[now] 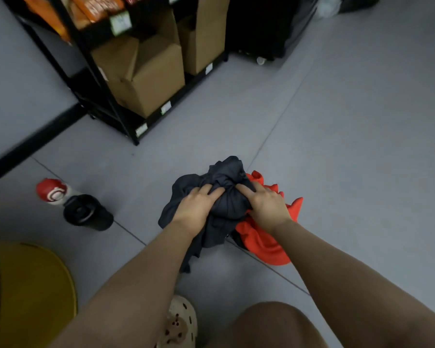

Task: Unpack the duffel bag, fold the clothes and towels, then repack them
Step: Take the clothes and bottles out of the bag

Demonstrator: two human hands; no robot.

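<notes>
1. A crumpled dark grey garment [226, 197] lies bunched on the grey floor [349, 146], near the middle of the view, in front of the person's knees.
2. The left hand [199, 204] grips the garment's left side, fingers curled into the cloth.
3. The right hand [266, 202] grips the garment's right side, fingers likewise curled round a fold, close to the left hand.
4. A bright orange-red cloth [266, 242] lies crumpled just right of the garment, touching it and partly under it.
5. Left of the garment, apart from it, stand a black cup [86, 213] and a red-and-white bottle [52, 190].
6. Beyond the garment stands a black shelf rack [126, 121] holding cardboard boxes [148, 79].
7. Nearer than the garment, a pale perforated clog [180, 322] shows, with a yellow round object [30, 285] far left.
</notes>
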